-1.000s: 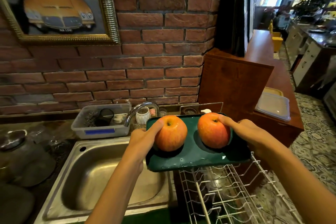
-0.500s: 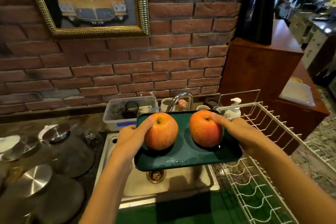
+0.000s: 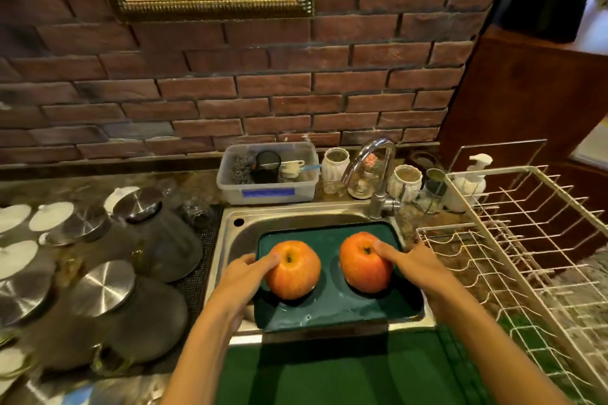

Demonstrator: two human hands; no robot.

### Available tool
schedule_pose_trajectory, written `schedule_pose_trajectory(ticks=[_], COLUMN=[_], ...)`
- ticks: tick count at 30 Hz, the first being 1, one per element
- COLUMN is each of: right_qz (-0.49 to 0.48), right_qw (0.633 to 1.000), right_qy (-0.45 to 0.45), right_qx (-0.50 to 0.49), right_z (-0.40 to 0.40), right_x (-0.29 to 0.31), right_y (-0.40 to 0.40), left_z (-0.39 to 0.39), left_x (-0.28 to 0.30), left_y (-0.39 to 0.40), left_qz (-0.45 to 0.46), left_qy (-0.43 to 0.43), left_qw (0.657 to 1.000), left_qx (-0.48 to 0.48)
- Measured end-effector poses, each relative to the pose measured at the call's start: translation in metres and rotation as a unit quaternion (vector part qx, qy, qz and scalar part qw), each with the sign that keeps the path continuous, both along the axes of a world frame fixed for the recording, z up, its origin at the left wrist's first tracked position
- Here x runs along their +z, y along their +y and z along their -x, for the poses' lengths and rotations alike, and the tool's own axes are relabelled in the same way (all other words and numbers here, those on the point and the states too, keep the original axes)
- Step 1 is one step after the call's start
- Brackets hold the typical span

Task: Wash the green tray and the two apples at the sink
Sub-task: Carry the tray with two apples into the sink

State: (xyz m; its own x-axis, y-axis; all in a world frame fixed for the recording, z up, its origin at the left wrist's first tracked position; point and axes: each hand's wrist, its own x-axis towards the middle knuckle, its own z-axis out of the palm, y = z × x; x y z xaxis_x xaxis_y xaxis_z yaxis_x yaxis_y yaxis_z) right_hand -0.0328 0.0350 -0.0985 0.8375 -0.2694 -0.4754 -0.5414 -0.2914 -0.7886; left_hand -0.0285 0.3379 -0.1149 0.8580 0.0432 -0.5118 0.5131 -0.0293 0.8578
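The green tray [image 3: 332,309] is held level over the steel sink [image 3: 243,227], wet with drops. Two orange-red apples stand on it, stems up: the left apple [image 3: 296,273] and the right apple [image 3: 362,266]. My left hand [image 3: 245,276] grips the tray's left edge with the thumb pressed on the left apple. My right hand [image 3: 411,265] grips the right edge, thumb on the right apple. The curved faucet [image 3: 378,171] stands behind the tray; no water is seen running.
A clear plastic tub [image 3: 268,187] with scrubbers and white jars [image 3: 406,181] line the brick wall behind the sink. Glass jars with steel lids [image 3: 141,207] crowd the left counter. A white wire dish rack [image 3: 513,246] with a soap pump [image 3: 473,174] is right.
Both hands carried the tray with the apples left from above the dish rack and down over the sink. The view tilted down toward the basin.
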Motion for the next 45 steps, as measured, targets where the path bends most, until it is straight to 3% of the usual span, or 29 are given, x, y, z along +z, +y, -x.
schedule_pose_trajectory(ticks=[12, 26, 45], right_qz=[-0.065, -0.1, -0.119], right_qw=[0.997, 0.991, 0.985], right_qy=[0.041, 0.086, 0.123], right_qx=[0.019, 0.003, -0.008], right_z=[-0.08, -0.129, -0.128], right_x=[-0.105, -0.231, -0.29], right_y=[-0.001, -0.008, -0.002], left_z=[-0.074, -0.129, -0.131], left_x=[-0.093, -0.197, -0.261], left_y=[0.0, -0.008, -0.002], left_qz=[0.026, 0.053, 0.071], left_qy=[0.102, 0.149, 0.183], left_qw=[0.994, 0.987, 0.98], left_qx=[-0.006, 0.017, 0.037])
